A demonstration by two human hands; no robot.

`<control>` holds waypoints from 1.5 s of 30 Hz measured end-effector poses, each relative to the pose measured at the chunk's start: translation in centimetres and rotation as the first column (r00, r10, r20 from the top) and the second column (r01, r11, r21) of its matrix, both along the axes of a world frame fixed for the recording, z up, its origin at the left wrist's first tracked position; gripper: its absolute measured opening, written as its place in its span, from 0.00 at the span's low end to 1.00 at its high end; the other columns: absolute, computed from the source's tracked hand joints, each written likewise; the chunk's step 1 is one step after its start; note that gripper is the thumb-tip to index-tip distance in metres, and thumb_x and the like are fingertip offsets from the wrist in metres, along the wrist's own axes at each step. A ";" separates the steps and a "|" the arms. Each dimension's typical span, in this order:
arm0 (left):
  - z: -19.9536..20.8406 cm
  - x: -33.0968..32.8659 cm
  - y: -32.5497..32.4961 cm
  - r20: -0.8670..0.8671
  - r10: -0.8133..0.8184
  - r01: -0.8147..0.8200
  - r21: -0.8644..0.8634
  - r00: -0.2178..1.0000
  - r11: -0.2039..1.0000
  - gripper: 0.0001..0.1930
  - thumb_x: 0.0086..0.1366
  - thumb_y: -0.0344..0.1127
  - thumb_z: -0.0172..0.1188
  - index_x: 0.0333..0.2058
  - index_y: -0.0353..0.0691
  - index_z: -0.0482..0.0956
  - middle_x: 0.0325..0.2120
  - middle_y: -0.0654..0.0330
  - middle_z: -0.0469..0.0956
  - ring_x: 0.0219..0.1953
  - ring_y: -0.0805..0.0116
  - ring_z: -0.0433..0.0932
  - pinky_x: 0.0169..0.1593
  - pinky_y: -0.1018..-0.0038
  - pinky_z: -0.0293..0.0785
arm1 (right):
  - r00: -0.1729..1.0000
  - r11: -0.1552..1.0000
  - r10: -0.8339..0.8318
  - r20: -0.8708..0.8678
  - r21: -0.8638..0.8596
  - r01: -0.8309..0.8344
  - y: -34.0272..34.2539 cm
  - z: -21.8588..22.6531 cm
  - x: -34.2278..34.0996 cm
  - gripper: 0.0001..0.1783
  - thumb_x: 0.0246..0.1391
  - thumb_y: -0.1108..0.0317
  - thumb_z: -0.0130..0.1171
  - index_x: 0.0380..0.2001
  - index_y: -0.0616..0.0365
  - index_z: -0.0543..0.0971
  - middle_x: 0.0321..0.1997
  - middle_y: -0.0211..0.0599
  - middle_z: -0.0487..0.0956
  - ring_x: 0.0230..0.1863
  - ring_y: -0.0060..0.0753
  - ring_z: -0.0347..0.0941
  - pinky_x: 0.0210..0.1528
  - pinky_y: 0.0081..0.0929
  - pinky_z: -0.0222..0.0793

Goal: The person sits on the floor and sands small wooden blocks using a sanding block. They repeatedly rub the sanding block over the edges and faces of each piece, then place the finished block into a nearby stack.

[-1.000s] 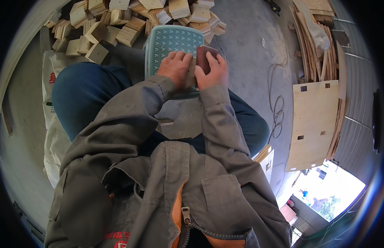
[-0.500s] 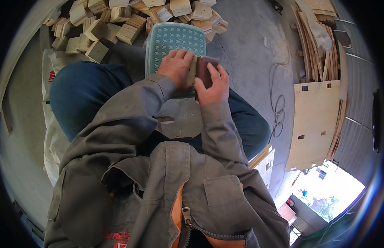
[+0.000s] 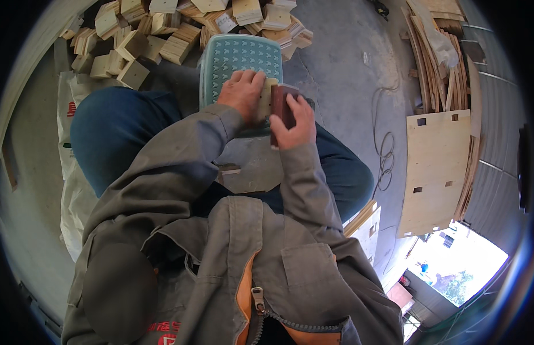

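Note:
In front of me a light blue plastic stool (image 3: 238, 53) with a patterned top stands between my knees. My left hand (image 3: 241, 95) presses down on a pale wooden block (image 3: 267, 101) at the stool's right side, its fingers closed round it. Against the block's right edge sits a dark reddish-brown sanding block (image 3: 283, 102). My right hand (image 3: 296, 125) grips the sanding block, thumb on the near left side and fingers over its right face. Much of the wooden block is hidden beneath the left hand.
Several plywood blocks (image 3: 180, 46) lie heaped beyond the stool. A white sack (image 3: 71, 190) is left of my knee. On the right are a cable (image 3: 384, 150), a plywood sheet with square holes (image 3: 437, 167) and stacked wood strips (image 3: 434, 63). A small wood piece (image 3: 228, 169) lies below the stool.
My right hand has drawn the sanding block slightly toward me along the wooden block's edge. The left hand stays on the wooden block, and the whole view has shifted a little.

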State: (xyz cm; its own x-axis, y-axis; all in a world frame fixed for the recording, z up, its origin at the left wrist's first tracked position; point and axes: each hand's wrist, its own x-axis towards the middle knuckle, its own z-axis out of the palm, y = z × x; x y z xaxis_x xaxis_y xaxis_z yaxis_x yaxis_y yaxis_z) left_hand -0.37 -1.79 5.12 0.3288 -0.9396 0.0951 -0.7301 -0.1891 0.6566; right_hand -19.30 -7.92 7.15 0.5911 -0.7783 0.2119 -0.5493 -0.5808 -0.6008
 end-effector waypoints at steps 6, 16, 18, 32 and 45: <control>0.2 0.0 -0.1 0.013 -0.035 0.034 0.035 0.999 0.999 0.44 0.46 0.42 0.78 0.62 0.41 0.69 0.58 0.47 0.74 0.64 0.42 0.70 0.66 0.53 0.71 | 1.000 0.998 -0.009 -0.004 0.064 0.010 3.4 1.5 -3.0 0.39 0.46 0.63 0.76 0.63 0.55 0.78 0.70 0.60 0.70 0.69 0.59 0.69 0.69 0.46 0.70; 0.3 0.0 -0.1 -0.003 -0.022 0.022 0.028 1.000 0.999 0.47 0.44 0.41 0.79 0.64 0.39 0.69 0.59 0.48 0.74 0.64 0.43 0.70 0.67 0.54 0.70 | 0.991 0.987 -0.107 0.077 0.127 0.097 -3.8 -0.3 3.1 0.36 0.45 0.62 0.76 0.60 0.57 0.80 0.64 0.54 0.77 0.65 0.52 0.74 0.68 0.42 0.71; 0.5 0.0 -0.1 -0.005 -0.018 0.018 0.029 1.000 0.999 0.48 0.43 0.41 0.79 0.65 0.39 0.69 0.59 0.48 0.74 0.64 0.43 0.70 0.67 0.54 0.70 | 0.982 0.959 -0.170 0.081 0.242 0.146 -5.6 0.5 4.9 0.36 0.45 0.61 0.76 0.59 0.59 0.80 0.63 0.53 0.79 0.63 0.50 0.76 0.68 0.40 0.72; 1.4 -0.2 0.0 -0.014 -0.006 0.007 0.088 1.000 0.996 0.48 0.42 0.40 0.78 0.64 0.40 0.69 0.60 0.49 0.73 0.65 0.43 0.70 0.67 0.54 0.70 | 0.930 0.557 -0.284 0.232 0.829 -0.037 0.4 -0.4 -5.0 0.32 0.60 0.68 0.68 0.67 0.64 0.75 0.62 0.43 0.81 0.61 0.31 0.77 0.64 0.29 0.73; 3.9 -1.7 -0.7 0.272 -0.049 0.028 0.083 0.961 0.996 0.46 0.49 0.43 0.76 0.67 0.40 0.67 0.62 0.50 0.73 0.70 0.47 0.66 0.75 0.51 0.55 | 0.835 0.600 -0.445 0.324 0.800 0.009 2.1 0.8 -8.6 0.31 0.59 0.68 0.71 0.64 0.66 0.77 0.58 0.41 0.83 0.56 0.30 0.79 0.60 0.28 0.76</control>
State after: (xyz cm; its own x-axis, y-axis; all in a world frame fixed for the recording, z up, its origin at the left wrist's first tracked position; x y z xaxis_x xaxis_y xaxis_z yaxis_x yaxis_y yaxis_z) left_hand -2.05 -2.48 9.01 0.2640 -0.9590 0.1027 -0.8873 -0.1998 0.4156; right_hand -27.93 -5.84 7.91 0.3693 -0.8711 -0.3239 -0.1329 0.2954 -0.9461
